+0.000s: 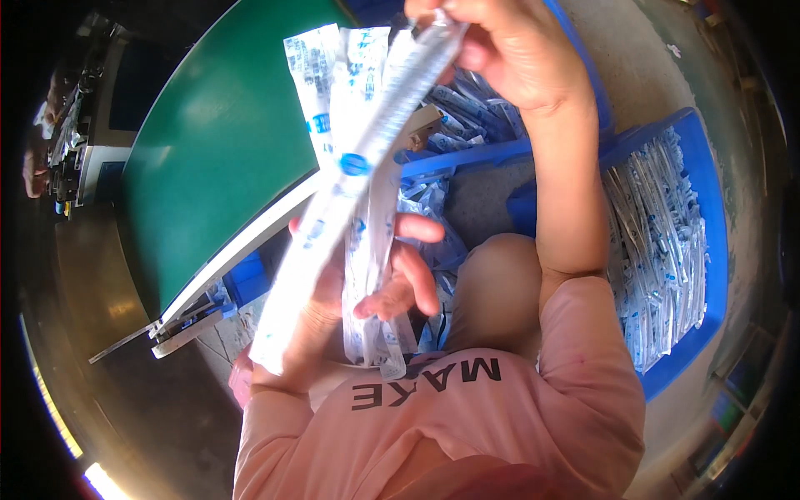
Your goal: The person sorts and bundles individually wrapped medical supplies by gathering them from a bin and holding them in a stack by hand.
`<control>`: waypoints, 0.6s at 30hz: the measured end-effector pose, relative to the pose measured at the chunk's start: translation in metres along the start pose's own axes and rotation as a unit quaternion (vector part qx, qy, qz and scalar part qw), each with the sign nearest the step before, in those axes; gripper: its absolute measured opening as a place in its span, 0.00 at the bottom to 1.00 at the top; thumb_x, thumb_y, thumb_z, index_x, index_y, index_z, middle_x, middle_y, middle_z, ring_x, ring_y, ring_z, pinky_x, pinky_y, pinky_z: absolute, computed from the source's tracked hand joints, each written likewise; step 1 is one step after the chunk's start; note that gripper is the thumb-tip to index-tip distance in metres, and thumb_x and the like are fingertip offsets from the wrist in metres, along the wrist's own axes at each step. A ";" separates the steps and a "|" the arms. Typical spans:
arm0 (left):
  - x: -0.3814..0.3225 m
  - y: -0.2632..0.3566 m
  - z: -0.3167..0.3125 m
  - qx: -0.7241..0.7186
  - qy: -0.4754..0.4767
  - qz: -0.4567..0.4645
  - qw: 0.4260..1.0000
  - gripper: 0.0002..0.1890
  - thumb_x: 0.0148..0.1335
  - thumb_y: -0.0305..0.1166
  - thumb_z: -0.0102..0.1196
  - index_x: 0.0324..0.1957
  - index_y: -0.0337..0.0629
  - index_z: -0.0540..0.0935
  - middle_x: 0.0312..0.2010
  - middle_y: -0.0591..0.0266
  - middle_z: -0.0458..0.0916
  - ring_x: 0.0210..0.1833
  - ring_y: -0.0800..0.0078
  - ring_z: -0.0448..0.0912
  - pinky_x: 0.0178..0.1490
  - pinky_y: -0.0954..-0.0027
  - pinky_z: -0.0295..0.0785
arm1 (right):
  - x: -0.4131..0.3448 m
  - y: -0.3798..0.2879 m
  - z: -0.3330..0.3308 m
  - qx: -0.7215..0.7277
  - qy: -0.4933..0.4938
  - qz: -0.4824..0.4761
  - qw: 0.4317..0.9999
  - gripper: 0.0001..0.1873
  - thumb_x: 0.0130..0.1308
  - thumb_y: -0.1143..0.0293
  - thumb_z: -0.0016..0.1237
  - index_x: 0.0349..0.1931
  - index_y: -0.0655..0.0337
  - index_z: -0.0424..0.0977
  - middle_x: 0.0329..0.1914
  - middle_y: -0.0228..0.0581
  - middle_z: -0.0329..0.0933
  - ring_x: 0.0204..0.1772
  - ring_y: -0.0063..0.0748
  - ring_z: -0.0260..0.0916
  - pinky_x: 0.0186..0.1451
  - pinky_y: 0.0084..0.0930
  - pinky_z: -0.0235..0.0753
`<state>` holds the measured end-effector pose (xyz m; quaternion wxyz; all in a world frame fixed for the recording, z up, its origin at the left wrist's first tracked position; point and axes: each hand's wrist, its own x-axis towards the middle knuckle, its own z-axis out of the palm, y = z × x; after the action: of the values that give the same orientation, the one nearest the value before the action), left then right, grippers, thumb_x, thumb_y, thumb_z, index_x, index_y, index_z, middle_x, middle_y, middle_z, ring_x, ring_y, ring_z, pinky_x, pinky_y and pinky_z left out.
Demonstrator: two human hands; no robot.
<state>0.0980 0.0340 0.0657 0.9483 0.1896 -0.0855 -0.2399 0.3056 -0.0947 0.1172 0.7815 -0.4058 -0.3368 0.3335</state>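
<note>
My left hand (400, 269) holds a bundle of long, narrow, clear plastic packets (369, 250) with white and blue printing, its fingers curled around their lower part. The contents cannot be told through the glare. At the top, my right hand (525, 62) pinches the upper end of a long clear packet (387, 119). That packet slants down to the left across the front of the bundle, over part of my left hand, and its lower end is washed out by bright light.
A green tabletop with a white edge (237, 244) lies to the left. On the right, a blue plastic bin (719, 269) holds many similar packets. More packets lie in another blue bin (500, 150) beyond my hands. Another person's hand (34, 172) shows by equipment at the far left.
</note>
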 end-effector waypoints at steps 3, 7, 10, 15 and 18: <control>-0.004 -0.003 -0.002 0.035 -0.019 0.025 0.999 0.50 0.42 0.54 0.65 0.59 0.26 0.58 0.32 0.34 0.77 0.12 0.81 0.68 0.21 0.79 0.67 | -0.004 0.006 -0.005 0.079 -0.024 -0.128 0.988 0.06 0.56 0.72 0.40 0.29 0.64 0.68 0.20 0.30 0.67 0.19 0.16 0.62 0.19 0.11 0.60; -0.017 -0.001 0.005 0.104 0.093 -0.021 0.990 0.23 0.47 0.30 0.62 0.44 0.27 0.73 0.18 0.53 0.75 0.14 0.77 0.68 0.16 0.82 0.62 | 0.014 0.030 -0.017 0.007 -0.065 -0.043 0.997 0.06 0.58 0.74 0.41 0.34 0.65 0.70 0.26 0.35 0.72 0.26 0.20 0.69 0.29 0.15 0.69; -0.014 0.002 0.010 0.135 0.115 0.068 0.982 0.10 0.54 0.32 0.55 0.34 0.35 0.75 0.11 0.63 0.69 0.12 0.77 0.64 0.22 0.73 0.60 | 0.049 0.078 -0.077 -0.240 -0.007 -0.053 0.969 0.11 0.59 0.65 0.49 0.34 0.65 0.76 0.29 0.37 0.76 0.29 0.26 0.75 0.32 0.21 0.73; -0.002 0.007 -0.011 0.246 0.108 0.209 0.940 0.09 0.53 0.36 0.51 0.30 0.41 0.75 0.17 0.58 0.75 0.24 0.66 0.72 0.35 0.64 0.69 | 0.051 0.229 -0.208 -0.709 -0.074 0.229 0.662 0.10 0.45 0.77 0.49 0.31 0.62 0.77 0.33 0.50 0.77 0.40 0.47 0.74 0.39 0.35 0.74; -0.002 0.013 -0.013 0.218 0.107 0.183 0.953 0.07 0.52 0.33 0.51 0.30 0.40 0.74 0.21 0.53 0.76 0.26 0.62 0.73 0.37 0.61 0.71 | 0.031 0.253 -0.203 -0.693 0.000 0.145 0.706 0.15 0.40 0.76 0.53 0.33 0.62 0.76 0.37 0.51 0.76 0.42 0.48 0.73 0.42 0.40 0.72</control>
<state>0.1048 0.0501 0.0591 0.9149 0.3977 -0.0667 -0.0163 0.4217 -0.0397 -0.1820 0.2227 -0.8768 -0.4102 0.1153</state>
